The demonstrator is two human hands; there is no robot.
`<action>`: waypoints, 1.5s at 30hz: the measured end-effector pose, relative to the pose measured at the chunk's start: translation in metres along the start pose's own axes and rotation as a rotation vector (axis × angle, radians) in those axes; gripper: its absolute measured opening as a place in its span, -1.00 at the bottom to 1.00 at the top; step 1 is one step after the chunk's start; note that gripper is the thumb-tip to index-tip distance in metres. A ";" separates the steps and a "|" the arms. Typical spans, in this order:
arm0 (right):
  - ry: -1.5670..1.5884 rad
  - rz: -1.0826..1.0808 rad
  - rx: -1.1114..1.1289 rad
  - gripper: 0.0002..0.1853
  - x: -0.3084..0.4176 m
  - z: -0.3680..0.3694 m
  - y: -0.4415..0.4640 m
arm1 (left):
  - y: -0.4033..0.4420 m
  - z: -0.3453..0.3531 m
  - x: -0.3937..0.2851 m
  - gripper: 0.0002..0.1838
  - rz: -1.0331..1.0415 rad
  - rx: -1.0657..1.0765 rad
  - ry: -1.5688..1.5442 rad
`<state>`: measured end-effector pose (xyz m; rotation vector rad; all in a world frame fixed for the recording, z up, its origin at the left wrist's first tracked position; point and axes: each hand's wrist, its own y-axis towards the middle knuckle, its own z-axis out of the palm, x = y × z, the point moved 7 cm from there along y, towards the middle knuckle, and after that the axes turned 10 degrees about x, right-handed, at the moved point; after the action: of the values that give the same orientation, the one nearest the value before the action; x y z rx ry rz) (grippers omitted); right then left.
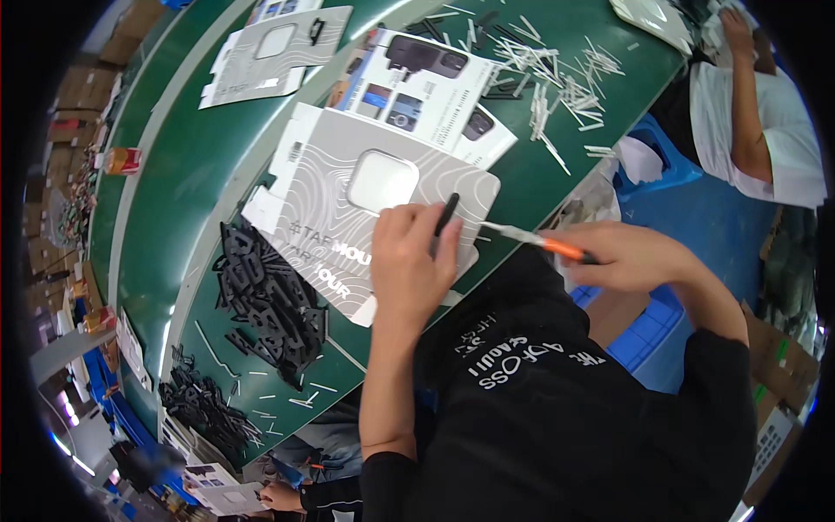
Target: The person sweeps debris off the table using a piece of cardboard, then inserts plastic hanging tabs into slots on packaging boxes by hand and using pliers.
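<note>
My left hand (410, 261) is closed, pinching a short black plastic strip (448, 213) between thumb and fingers. It rests over a flat grey cardboard package (330, 165) with wavy white lines and a rounded-square window. To the right, my right hand (628, 254) is wrapped round a slim orange-handled tool (565, 250). The tool's pale narrow end points left at the black strip and stays apart from it. I cannot make out the exact kind of tool. Under the grey package lie white printed packages (426, 87) with pictures of phones.
On the green table (187, 113) are a pile of black plastic parts (265, 296), a second dark pile (204, 400) and scattered white sticks (565, 87). Another grey package (278, 61) lies further off. A person in white (752, 130) is at right; another's hand (278, 496) shows below.
</note>
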<state>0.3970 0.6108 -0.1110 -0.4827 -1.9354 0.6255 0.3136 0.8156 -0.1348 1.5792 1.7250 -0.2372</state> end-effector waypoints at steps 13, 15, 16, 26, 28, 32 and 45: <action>-0.618 0.111 -1.016 -0.44 -0.011 -0.110 0.055 | 0.034 -0.195 0.076 -0.84 -0.091 -0.277 0.147; -0.753 0.113 -1.074 -0.44 -0.013 -0.114 0.069 | 0.063 -0.212 0.136 -0.83 -0.145 -0.231 0.220; -0.784 0.107 -1.099 -0.43 -0.014 -0.115 0.073 | 0.074 -0.217 0.165 -0.83 -0.150 -0.233 0.201; -0.814 -0.560 -0.478 -0.23 0.075 -0.017 0.102 | 0.082 -0.225 0.212 -0.71 -0.242 -0.193 0.040; -0.835 -0.624 -0.380 -0.25 0.078 0.005 0.120 | 0.047 -0.239 0.172 -0.73 -0.273 -0.265 0.103; -0.927 -0.668 -0.295 -0.30 0.084 0.022 0.130 | -0.052 -0.230 0.137 -0.79 -0.450 -0.304 0.232; -1.062 -0.757 -0.361 -0.58 0.105 0.020 0.121 | -0.069 -0.202 0.166 -0.65 -0.824 0.125 0.259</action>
<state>0.3423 0.7629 -0.1190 0.5108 -2.9886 -0.0287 0.1796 1.0498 -0.1263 0.9181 2.5406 -0.5655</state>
